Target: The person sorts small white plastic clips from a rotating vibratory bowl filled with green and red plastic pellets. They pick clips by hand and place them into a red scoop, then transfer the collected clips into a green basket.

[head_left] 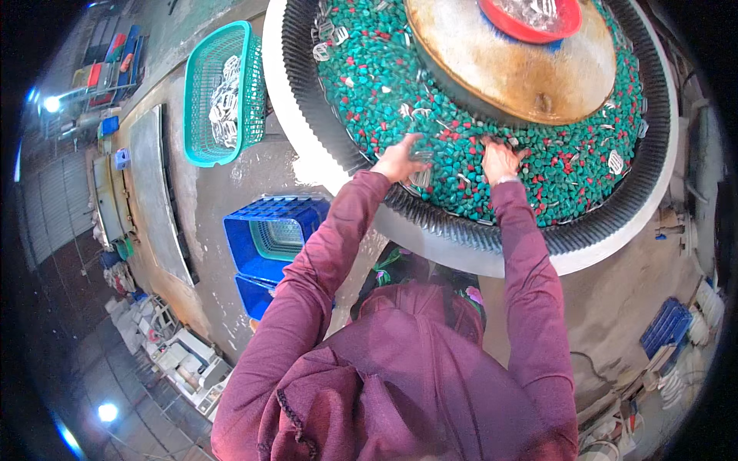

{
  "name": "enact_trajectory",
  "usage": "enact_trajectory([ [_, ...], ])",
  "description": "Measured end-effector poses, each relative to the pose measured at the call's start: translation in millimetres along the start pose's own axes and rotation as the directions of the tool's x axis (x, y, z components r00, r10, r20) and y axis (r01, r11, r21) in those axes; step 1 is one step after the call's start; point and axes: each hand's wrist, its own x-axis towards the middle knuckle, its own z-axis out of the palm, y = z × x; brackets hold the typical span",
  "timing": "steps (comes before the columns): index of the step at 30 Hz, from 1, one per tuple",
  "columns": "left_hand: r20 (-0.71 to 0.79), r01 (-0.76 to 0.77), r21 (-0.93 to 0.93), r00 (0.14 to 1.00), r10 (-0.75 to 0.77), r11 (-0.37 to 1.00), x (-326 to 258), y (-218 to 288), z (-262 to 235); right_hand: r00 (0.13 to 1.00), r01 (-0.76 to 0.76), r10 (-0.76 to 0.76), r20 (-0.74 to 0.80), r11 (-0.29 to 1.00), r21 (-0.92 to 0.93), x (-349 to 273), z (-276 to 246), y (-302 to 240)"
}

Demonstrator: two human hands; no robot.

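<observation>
My left hand (400,160) is over the near left part of a big round tub (307,146), its fingers spread. Just by its fingertips lies a slotted silver metal piece (420,178); I cannot tell whether they touch it. My right hand (502,161) reaches into the small green and red stones (453,165) filling the tub's ring. Its thumb stands apart from the fingers, whose tips are partly hidden among the stones. Other metal pieces poke out of the stones, one of them a pale oval piece (615,162) at the right.
A rusty round cover (530,92) caps the tub's middle, bearing a red bowl (507,29) with metal pieces. To the left, a green basket (196,115) holds many slotted metal pieces. Blue crates (250,242) stand on the floor below it. Another blue crate (666,330) lies far right.
</observation>
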Motion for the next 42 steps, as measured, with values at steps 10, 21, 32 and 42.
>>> enact_trajectory([
  [10, 0.265, 0.184, -0.612, 0.964, -0.02, 0.769, -18.0, -2.9, -9.7, 0.973, 0.185, -0.051, -0.223, 0.752, 0.632, -83.7, -19.6, 24.4],
  [21, 0.2, -0.031, -0.769, 0.937, 0.287, 0.638, -20.1, 28.8, -10.6, 0.998, -0.048, 0.046, 0.034, 0.997, 0.064, -54.3, 11.9, 4.9],
  [32, 0.44, -0.229, 0.292, 0.894, 0.082, 0.928, -2.9, 42.3, 59.7, 0.964, -0.264, -0.056, 0.26, -0.065, 0.962, -98.0, -7.8, 62.2],
  [42, 0.395, -0.081, 0.755, 0.848, -0.354, 0.65, 24.2, 41.8, 166.2, 0.977, -0.103, -0.205, -0.066, -0.714, 0.693, -154.1, -58.2, 88.6],
])
